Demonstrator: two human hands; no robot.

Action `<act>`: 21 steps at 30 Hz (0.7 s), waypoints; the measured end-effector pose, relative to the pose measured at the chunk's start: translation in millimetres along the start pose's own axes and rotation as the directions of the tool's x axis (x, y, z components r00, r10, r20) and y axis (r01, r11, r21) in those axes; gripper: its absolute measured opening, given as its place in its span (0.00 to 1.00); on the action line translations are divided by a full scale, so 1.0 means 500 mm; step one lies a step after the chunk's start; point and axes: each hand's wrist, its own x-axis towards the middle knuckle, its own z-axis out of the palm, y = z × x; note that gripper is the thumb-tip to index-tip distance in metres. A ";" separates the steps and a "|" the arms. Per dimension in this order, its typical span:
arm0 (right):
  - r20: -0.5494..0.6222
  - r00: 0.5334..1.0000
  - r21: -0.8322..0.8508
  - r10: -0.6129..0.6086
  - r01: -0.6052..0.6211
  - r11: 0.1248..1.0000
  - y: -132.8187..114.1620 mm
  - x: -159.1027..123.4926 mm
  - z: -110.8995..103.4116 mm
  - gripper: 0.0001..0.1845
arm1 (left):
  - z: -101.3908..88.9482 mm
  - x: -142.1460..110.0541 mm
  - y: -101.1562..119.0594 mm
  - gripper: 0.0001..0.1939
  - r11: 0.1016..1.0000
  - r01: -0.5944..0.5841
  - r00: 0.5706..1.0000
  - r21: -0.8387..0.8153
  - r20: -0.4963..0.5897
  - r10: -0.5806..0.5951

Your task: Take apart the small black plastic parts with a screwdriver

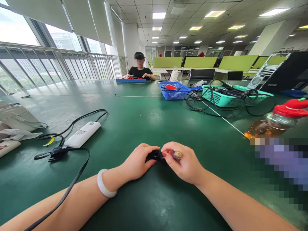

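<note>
Black object (157, 155): lower centre of frame
Left hand (139, 161): thumb and fingers closed around it
Right hand (184, 162): clasping gold-ended handle (178, 154), just beside

Black piece (156, 155), left of bottle (271, 126): partly covered by fingers (151, 149)
Purple patch (282, 163), below bottle: pixelated
Red lid (290, 109), atop bottle: cut off

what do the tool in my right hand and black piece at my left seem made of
The tool's yellowish end looks like smooth plastic, from its soft sheen, though wood is possible. The black piece is probably glossy plastic: small highlights show. Much of both is hidden.
</note>
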 end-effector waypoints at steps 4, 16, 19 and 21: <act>0.178 0.970 -0.020 -0.163 0.169 0.985 -0.018 -0.005 0.001 0.06 | 0.001 0.000 0.000 0.21 1.000 -0.011 1.000 0.018 0.003 0.011; 0.027 0.892 0.481 0.451 -0.407 0.776 0.044 0.011 -0.002 0.17 | -0.004 0.003 0.005 0.24 0.997 0.018 1.000 0.074 0.021 -0.020; 0.027 0.803 0.670 0.596 -0.457 0.585 0.061 0.017 0.006 0.23 | -0.003 0.001 0.002 0.24 0.997 0.015 1.000 0.075 0.013 -0.016; 0.020 0.794 0.700 0.607 -0.445 0.558 0.061 0.016 0.010 0.23 | -0.002 0.000 0.000 0.25 0.997 0.010 1.000 0.078 0.015 -0.011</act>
